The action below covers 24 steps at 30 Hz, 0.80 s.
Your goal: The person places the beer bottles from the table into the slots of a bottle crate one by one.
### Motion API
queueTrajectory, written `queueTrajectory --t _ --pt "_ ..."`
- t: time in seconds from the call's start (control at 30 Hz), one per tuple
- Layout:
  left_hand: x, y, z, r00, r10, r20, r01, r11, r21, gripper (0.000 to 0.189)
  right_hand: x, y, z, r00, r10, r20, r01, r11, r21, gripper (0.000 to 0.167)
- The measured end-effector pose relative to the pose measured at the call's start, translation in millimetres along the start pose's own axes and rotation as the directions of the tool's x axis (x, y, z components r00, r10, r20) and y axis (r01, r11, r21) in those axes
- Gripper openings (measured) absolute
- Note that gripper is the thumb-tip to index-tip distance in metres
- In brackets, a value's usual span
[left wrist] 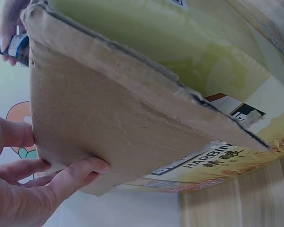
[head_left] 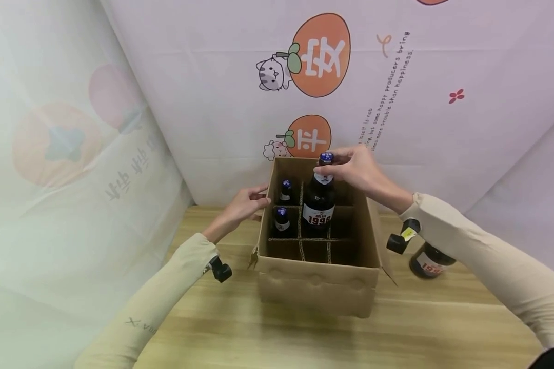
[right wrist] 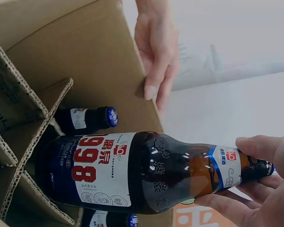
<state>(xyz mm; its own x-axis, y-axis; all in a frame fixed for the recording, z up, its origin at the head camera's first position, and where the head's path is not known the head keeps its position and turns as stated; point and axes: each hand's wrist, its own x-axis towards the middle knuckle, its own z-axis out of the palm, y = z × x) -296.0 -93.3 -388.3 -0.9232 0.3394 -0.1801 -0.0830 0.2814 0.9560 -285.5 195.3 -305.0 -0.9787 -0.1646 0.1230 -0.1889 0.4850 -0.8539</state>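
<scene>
My right hand (head_left: 357,166) pinches the neck of a dark brown beer bottle (right wrist: 146,172) with a blue cap and a white "1998" label. The bottle stands upright, its base down among the dividers of a cardboard box (head_left: 318,279). My left hand (left wrist: 47,184) rests its fingertips on the outer cardboard at the box's left side, near the rim. Along that side, two more blue-capped bottles (head_left: 282,221) sit in compartments, their lower parts hidden by the dividers.
Another labelled bottle (head_left: 430,261) stands on the wooden table (head_left: 221,318) right of the box, partly behind my right forearm. A printed white cloth (head_left: 231,118) hangs behind the box. Cardboard dividers (head_left: 300,248) split the box into several cells.
</scene>
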Motion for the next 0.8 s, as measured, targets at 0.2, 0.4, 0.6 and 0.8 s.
queueTrajectory --t 0.2,0.4,0.6,0.8 --pt "1.1 0.5 -1.1 1.0 -0.011 0.02 0.011 1.0 -0.001 0.063 5.0 11 4 0.998 0.01 0.057 -0.007 0.998 -0.055 0.036" --pt "0.1 1.2 -4.7 1.0 -0.011 0.016 0.011 1.0 0.0 0.064 10.8 22 7 0.991 -0.042 0.129 0.068 0.977 -0.201 0.029" --pt "-0.7 1.6 -5.2 1.0 -0.011 0.012 0.011 1.0 0.0 0.064 19.5 27 13 0.968 -0.089 0.235 0.158 0.943 -0.293 0.025" --pt "0.8 -0.1 -3.6 1.0 -0.005 0.017 0.006 1.0 -0.013 0.064 26.8 36 20 0.921 -0.159 0.355 0.29 0.89 -0.352 0.019"
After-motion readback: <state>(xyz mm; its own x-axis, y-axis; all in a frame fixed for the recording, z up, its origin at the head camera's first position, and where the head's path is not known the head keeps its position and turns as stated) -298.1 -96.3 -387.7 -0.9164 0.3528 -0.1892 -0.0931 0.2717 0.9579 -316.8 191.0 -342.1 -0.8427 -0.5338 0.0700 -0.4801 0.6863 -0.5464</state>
